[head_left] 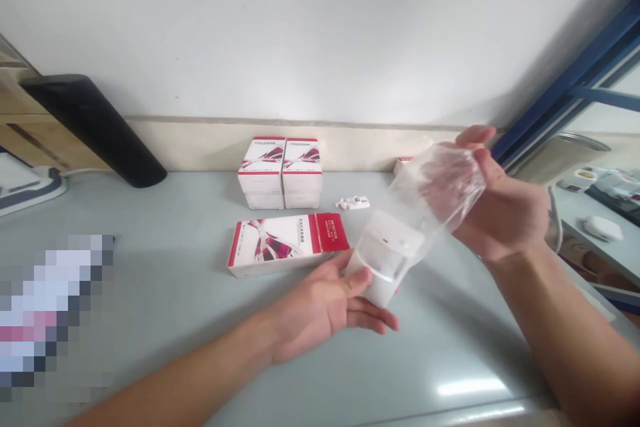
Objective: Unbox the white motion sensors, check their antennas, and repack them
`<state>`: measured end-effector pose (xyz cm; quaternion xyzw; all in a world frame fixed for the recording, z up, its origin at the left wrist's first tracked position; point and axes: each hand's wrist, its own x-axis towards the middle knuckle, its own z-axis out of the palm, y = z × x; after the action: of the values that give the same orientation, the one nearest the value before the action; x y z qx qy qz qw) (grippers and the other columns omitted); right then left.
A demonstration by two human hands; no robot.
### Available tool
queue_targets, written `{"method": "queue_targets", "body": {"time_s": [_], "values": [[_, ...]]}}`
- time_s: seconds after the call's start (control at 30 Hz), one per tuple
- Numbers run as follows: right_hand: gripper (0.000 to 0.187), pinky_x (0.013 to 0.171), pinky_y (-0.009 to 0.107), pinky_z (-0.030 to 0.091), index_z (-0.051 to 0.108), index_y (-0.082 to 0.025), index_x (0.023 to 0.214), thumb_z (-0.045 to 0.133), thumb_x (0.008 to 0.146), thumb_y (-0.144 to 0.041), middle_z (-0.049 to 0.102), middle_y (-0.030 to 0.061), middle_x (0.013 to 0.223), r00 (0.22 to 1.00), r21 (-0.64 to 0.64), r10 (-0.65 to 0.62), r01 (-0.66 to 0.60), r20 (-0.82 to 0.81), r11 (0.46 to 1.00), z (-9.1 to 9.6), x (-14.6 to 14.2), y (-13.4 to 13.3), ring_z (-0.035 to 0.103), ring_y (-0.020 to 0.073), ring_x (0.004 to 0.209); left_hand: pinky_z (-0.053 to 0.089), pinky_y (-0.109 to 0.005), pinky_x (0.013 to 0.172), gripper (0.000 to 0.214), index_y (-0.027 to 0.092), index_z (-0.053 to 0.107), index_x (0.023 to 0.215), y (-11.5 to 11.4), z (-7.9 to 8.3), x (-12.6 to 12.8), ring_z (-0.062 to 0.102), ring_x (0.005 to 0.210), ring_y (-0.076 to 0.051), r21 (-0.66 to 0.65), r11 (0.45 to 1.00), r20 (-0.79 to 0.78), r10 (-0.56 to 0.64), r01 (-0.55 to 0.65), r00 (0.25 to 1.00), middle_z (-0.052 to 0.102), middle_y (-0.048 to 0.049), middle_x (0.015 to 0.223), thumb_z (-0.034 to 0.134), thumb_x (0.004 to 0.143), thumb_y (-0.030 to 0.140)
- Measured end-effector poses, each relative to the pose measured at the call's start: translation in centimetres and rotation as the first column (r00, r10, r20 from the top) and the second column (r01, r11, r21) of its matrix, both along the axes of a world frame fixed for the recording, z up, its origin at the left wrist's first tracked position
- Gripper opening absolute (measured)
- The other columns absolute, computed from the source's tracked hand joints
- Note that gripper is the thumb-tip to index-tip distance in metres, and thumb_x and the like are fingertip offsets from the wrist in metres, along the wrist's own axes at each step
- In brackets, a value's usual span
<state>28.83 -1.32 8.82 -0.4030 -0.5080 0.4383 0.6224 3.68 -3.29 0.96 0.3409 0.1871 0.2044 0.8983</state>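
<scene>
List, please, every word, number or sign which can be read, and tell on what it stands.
"DETECTOR": red end of the lying box.
Chinese title and small lines on that box: too blurred to read.
Titles on the boxes by the wall: too blurred.

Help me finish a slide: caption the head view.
Left hand holds a white rectangular plastic device; right hand holds a crinkled clear plastic bag.

You face a white wall (320, 33) above a beige strip (200, 147), your grey worktop (175, 267) catching a bright reflection (470, 386) near its front edge, with a blue frame (565, 90) slanting up on your right.
</scene>
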Motion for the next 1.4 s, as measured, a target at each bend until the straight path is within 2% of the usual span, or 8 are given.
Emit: {"method": "queue_targets", "body": {"time_s": [0.23, 0.37, 0.5, 0.63, 0.77, 0.93, 1.1, 1.4], "values": [[0.033, 0.091, 0.034, 0.054, 0.065, -0.033, 0.107, 0.079, 0.079, -0.024, 0.065, -0.0007, 0.108, 0.954, 0.121, -0.238, 0.262, -0.18, 0.958, -2.8, 3.0, 4.2, 0.066, 0.0157, 0.097, 0.055, -0.048, 0.094, 0.052, 0.024, 0.055, 0.131, -0.3, 0.7, -0.4, 0.078, 0.106, -0.037, 0.058, 0.997, -0.073, -0.037, 0.041, 0.997, 0.066, -0.0065, 0.106, 0.084, 0.087, 0.024], [0.036, 0.096, 0.041, 0.056, 0.062, -0.03, 0.115, 0.079, 0.084, -0.038, 0.064, 0.0042, 0.122, 0.955, -0.024, -0.257, 0.263, 0.148, 0.965, -6.3, 2.0, 5.5, 0.07, 0.0219, 0.108, 0.055, -0.05, 0.095, 0.045, 0.021, 0.056, 0.127, -0.6, 1.0, -0.4, 0.077, 0.109, -0.038, 0.088, 0.996, -0.1, 0.042, -0.033, 0.994, 0.068, -0.0086, 0.108, 0.08, 0.091, 0.033], [0.047, 0.098, 0.052, 0.054, 0.063, -0.029, 0.135, 0.071, 0.091, -0.045, 0.057, 0.0137, 0.142, 0.689, 0.095, -0.388, 0.422, 0.612, 0.901, -7.7, 1.3, 5.1, 0.066, 0.0286, 0.111, 0.053, -0.047, 0.085, 0.046, 0.015, 0.06, 0.129, -0.4, 1.1, -0.3, 0.078, 0.097, -0.038, 0.031, 0.998, 0.029, 0.045, -0.046, 0.999, 0.071, -0.0168, 0.111, 0.054, 0.104, 0.053], [0.036, 0.092, 0.047, 0.053, 0.07, -0.027, 0.127, 0.063, 0.096, -0.044, 0.062, 0.0133, 0.131, 0.527, 0.331, -0.554, 0.461, 0.644, 0.824, -6.3, 0.9, 4.2, 0.063, 0.0257, 0.098, 0.05, -0.047, 0.089, 0.051, 0.012, 0.062, 0.136, 0.0, 1.1, -0.5, 0.074, 0.102, -0.037, 0.003, 0.994, 0.128, 0.105, -0.106, 0.986, 0.07, -0.0227, 0.124, 0.038, 0.107, 0.046], [0.039, 0.072, 0.035, 0.049, 0.075, -0.024, 0.105, 0.054, 0.103, -0.057, 0.067, 0.0039, 0.087, 0.789, -0.04, -0.073, 0.122, 0.61, 0.992, -5.1, -0.8, 3.1, 0.056, 0.0177, 0.073, 0.048, -0.048, 0.092, 0.051, 0.01, 0.063, 0.139, 0.0, 0.6, -0.8, 0.071, 0.105, -0.035, 0.016, 0.989, 0.124, 0.144, -0.148, 0.982, 0.071, -0.0221, 0.127, 0.039, 0.106, 0.04], [0.057, 0.061, 0.029, 0.038, 0.077, -0.022, 0.108, 0.049, 0.102, -0.071, 0.058, 0.0004, 0.074, 0.84, -0.356, 0.434, -0.316, 0.326, 0.879, -5.6, -2.8, 1.9, 0.044, 0.0142, 0.065, 0.047, -0.043, 0.086, 0.048, 0.012, 0.065, 0.138, -0.1, 0.5, -1.0, 0.07, 0.1, -0.031, 0.044, 0.982, 0.124, 0.176, -0.183, 0.977, 0.07, -0.0196, 0.13, 0.04, 0.103, 0.035], [0.047, 0.06, 0.028, 0.036, 0.079, -0.022, 0.102, 0.063, 0.097, -0.067, 0.05, -0.0028, 0.069, 0.851, -0.374, 0.516, -0.448, 0.098, 0.812, -5.5, -3.2, 1.5, 0.036, 0.0123, 0.06, 0.046, -0.041, 0.083, 0.048, 0.014, 0.063, 0.141, -0.1, 1.1, -1.1, 0.07, 0.099, -0.03, 0.097, 0.979, 0.123, 0.166, -0.178, 0.978, 0.067, -0.0192, 0.135, 0.04, 0.103, 0.033], [0.047, 0.076, 0.034, 0.043, 0.078, -0.022, 0.089, 0.065, 0.096, -0.067, 0.067, 0.0027, 0.087, 0.913, -0.399, 0.377, -0.292, 0.154, 0.869, -5.8, -3.8, 1.5, 0.05, 0.0167, 0.075, 0.045, -0.049, 0.094, 0.055, 0.021, 0.045, 0.158, 0.4, 0.1, -1.5, 0.067, 0.109, -0.035, 0.153, 0.973, 0.073, 0.165, -0.175, 0.983, 0.068, -0.0178, 0.127, 0.043, 0.105, 0.035]]}}
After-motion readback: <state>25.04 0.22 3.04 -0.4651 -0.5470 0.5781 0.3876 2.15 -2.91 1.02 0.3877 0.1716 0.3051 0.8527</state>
